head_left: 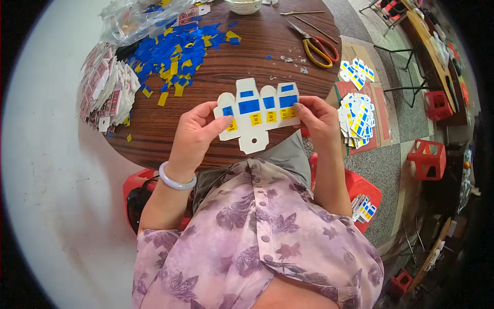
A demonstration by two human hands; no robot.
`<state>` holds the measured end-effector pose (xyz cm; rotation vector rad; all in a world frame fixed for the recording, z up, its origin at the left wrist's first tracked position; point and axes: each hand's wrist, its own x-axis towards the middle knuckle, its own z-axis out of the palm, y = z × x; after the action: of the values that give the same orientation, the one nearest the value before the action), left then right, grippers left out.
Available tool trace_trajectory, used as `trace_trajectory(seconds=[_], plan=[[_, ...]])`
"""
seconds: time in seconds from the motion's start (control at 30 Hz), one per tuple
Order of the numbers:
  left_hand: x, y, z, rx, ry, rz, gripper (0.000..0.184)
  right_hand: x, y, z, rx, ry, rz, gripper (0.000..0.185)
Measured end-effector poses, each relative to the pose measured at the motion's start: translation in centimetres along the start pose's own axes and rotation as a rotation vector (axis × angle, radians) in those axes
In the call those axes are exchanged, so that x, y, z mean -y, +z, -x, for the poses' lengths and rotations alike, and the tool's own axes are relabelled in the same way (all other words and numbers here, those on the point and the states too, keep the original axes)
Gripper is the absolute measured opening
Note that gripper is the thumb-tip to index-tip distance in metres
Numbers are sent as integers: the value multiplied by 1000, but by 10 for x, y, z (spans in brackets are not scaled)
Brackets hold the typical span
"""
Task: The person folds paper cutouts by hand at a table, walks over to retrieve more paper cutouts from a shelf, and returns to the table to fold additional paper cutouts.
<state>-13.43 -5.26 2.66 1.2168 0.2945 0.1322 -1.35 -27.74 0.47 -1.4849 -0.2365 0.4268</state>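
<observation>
A flat, unfolded white carton [257, 108] with blue and yellow patches hangs between my two hands, over the table's near edge. My left hand [203, 126] pinches its left end, thumb on the front face. My right hand [318, 116] grips its right end, thumb over a yellow patch. The bottom flap, with a small round hole, points toward me. Beyond my hands, loose blue and yellow pieces [177, 56] lie scattered on the dark wooden table [236, 62]. A large stack of red-and-white flat cartons [108, 92] stands at the left.
Scissors [315, 46] with red and yellow handles, thin sticks [314, 26] and a white bowl [244, 6] are on the table's far side. A clear plastic bag [139, 20] lies far left. Patched cartons [356, 119] are piled at the right. Red stools [426, 158] stand beyond.
</observation>
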Motion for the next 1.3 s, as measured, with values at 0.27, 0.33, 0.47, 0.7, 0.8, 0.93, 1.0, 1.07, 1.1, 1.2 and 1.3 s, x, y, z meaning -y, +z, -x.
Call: trace_trajectory(seconds=[0.27, 0.33, 0.47, 0.7, 0.8, 0.93, 1.0, 1.07, 1.1, 1.2, 1.3], plan=[[-1, -8, -4, 93, -24, -25, 26, 17, -12, -9, 35, -115, -2, 25], [-6, -10, -9, 173, -70, -158, 24, 21, -11, -16, 68, -173, 85, 26], [-8, -6, -20, 318, -116, -328, 23, 20, 21, -23, 313, -265, 198, 24], [-17, -9, -31, 344, -112, -403, 20, 17, 42, -29, 399, -171, 280, 15], [-17, -13, -31, 260, -80, -411, 19, 11, 41, -29, 372, -66, 158, 11], [-19, -15, -34, 257, -79, -458, 17, 3, 45, -26, 392, -13, 77, 10], [-18, -14, -37, 249, -45, -541, 17, 0, 47, -25, 349, -114, 232, 10], [-16, -13, -42, 244, 13, -641, 17, -1, 48, -26, 312, -283, 417, 10], [-14, -14, -44, 243, 54, -698, 17, -1, 48, -27, 295, -400, 524, 10], [-4, -15, -47, 218, 196, -876, 19, -8, 48, -29, 271, -567, 679, 10], [1, -15, -47, 198, 252, -974, 20, -15, 48, -29, 255, -665, 766, 9]])
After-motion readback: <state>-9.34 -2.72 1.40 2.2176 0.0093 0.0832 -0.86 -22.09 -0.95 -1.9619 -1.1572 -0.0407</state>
